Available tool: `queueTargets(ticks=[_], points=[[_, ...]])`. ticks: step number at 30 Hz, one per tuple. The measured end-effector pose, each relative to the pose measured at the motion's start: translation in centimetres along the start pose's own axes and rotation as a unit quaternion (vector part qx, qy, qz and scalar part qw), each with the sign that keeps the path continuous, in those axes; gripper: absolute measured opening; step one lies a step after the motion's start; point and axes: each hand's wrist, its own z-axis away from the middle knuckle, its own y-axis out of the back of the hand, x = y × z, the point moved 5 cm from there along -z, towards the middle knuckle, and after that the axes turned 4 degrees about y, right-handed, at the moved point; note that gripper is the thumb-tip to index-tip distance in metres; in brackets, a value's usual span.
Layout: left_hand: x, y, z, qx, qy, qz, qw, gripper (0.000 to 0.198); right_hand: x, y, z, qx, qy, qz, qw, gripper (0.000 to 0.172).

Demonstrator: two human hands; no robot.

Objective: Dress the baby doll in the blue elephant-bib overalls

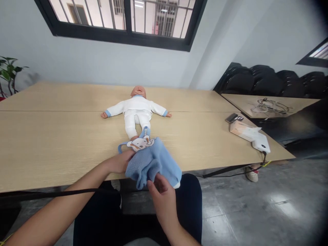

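Observation:
A pair of light blue baby overalls (166, 160) with shoulder straps and a cartoon animal face on the bib is bunched at the table's front edge. My left hand (121, 162) grips the overalls near the bib, its fingers mostly hidden by the cloth. Lower down, my right hand (164, 196) is closed on the folded edge of the garment with thumb and fingers. Just beyond lies a baby doll (137, 106) on its back, arms spread, dressed in a white top and white trousers with blue cuffs. The bib overlaps the doll's feet.
The wooden table (64, 143) extends left and right. On its right side are a tissue box (241, 130), a dark object (233, 118) and a white device (260, 142) with a black cable. Coiled cables (271, 106) lie on another table. Stacked black chairs (266, 82) stand behind.

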Motion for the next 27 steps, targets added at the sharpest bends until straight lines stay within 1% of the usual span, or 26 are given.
queueTargets(ticks=[3, 5, 8, 11, 14, 15, 17, 19, 20, 22, 24, 27], points=[[-0.2, 0.1, 1.0, -0.009, 0.022, -0.022, 0.999, 0.063, -1.6, -0.9, 0.6, -0.081, 0.067, 0.051, 0.993, 0.019], [-0.3, -0.1, 1.3, -0.035, 0.032, -0.044, 0.998, 0.055, -2.3, -1.6, 0.6, -0.117, 0.084, 0.069, 0.987, 0.019], [-0.2, -0.5, 1.4, -0.057, 0.026, -0.067, 0.996, 0.048, -2.5, -2.3, -0.2, -0.130, 0.089, 0.096, 0.983, 0.026], [-0.1, -0.7, 1.0, -0.049, 0.020, -0.080, 0.995, 0.058, -2.5, -3.0, -1.3, -0.146, 0.085, 0.100, 0.981, 0.026], [-0.2, -0.7, 0.7, -0.035, 0.016, -0.058, 0.998, 0.068, -2.4, -3.4, -2.1, -0.170, 0.058, 0.074, 0.981, 0.025], [-0.2, -0.5, 0.7, -0.020, 0.013, -0.046, 0.999, 0.069, -2.3, -3.5, -2.2, -0.169, 0.046, 0.065, 0.982, 0.025], [-0.4, -0.1, 0.8, 0.013, 0.019, -0.017, 1.000, 0.067, -2.3, -3.3, -2.4, -0.142, 0.032, 0.049, 0.988, 0.027], [-0.9, 0.2, 1.2, 0.031, 0.053, 0.020, 0.998, 0.054, -2.2, -2.8, -2.5, -0.099, 0.029, 0.043, 0.994, 0.032], [-1.2, 0.1, 1.4, 0.024, 0.072, 0.040, 0.996, 0.049, -2.1, -2.6, -2.5, -0.081, 0.029, 0.045, 0.995, 0.036], [-1.4, -0.2, 1.6, -0.004, 0.093, 0.067, 0.993, 0.045, -1.6, -2.4, -2.4, -0.066, 0.025, 0.055, 0.996, 0.040], [-1.2, -0.5, 1.7, -0.022, 0.094, 0.079, 0.992, 0.052, -1.1, -2.6, -2.3, -0.075, 0.021, 0.061, 0.995, 0.036], [-0.7, -0.4, 1.3, -0.007, 0.076, 0.084, 0.994, 0.063, -0.5, -2.9, -2.2, -0.089, 0.014, 0.058, 0.994, 0.023]])
